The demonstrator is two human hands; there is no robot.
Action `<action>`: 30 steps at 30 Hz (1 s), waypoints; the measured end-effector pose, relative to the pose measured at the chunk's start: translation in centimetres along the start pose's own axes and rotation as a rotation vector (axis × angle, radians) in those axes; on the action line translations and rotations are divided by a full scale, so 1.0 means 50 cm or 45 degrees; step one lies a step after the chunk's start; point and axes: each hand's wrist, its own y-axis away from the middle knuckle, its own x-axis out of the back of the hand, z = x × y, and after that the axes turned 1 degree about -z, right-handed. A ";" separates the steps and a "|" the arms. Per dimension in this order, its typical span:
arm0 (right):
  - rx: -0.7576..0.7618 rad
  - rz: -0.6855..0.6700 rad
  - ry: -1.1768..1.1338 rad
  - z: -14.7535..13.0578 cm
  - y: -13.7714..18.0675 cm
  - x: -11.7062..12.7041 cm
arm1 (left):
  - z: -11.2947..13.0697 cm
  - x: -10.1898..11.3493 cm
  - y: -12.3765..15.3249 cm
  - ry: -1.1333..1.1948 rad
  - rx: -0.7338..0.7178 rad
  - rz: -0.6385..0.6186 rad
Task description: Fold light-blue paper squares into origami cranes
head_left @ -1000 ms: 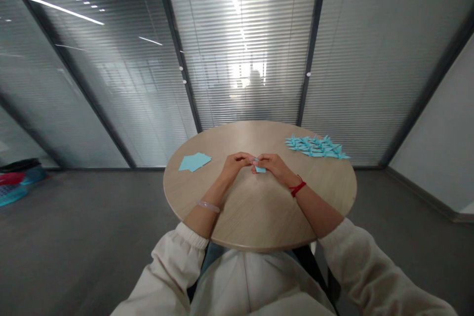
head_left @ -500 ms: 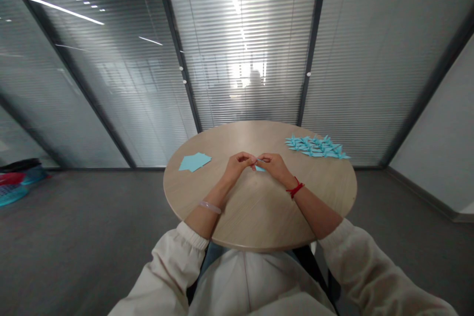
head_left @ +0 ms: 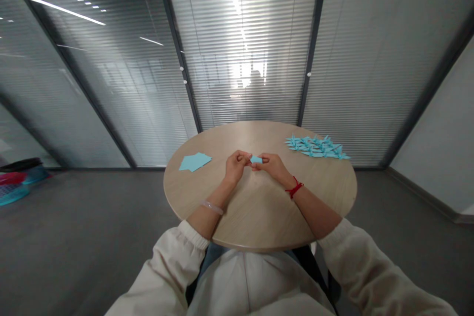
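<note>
A small folded piece of light blue paper (head_left: 256, 159) is pinched between my two hands, above the middle of the round wooden table (head_left: 255, 207). My left hand (head_left: 237, 164) grips its left side, thumb and fingers closed together. On the paper's right side, my right hand (head_left: 272, 165) holds it between thumb and fingers. Parts of the paper are covered by the fingertips, so its full shape cannot be made out. Light blue paper sheets (head_left: 194, 162) lie overlapping to the left of my hands.
Several folded blue paper cranes (head_left: 314, 147) stand in close rows at the table's right rear. Behind the table runs a glass partition with blinds (head_left: 248, 103). A dark-rimmed bin (head_left: 22, 173) and a red and blue item are on the floor at far left.
The folded paper has come up between my fingertips and shows its blue face more plainly. My fingers have shifted their hold slightly. The sheets and cranes have stayed put.
</note>
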 end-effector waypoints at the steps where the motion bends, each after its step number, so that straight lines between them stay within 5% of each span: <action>1: 0.007 0.004 -0.021 -0.001 0.000 -0.002 | 0.004 -0.001 0.001 0.003 0.000 0.011; 11: 0.112 0.032 -0.052 0.009 0.001 -0.011 | 0.012 -0.004 0.006 0.058 0.000 0.072; 30: -0.052 0.002 -0.366 -0.003 0.005 -0.013 | -0.003 -0.007 0.006 -0.087 -0.135 0.129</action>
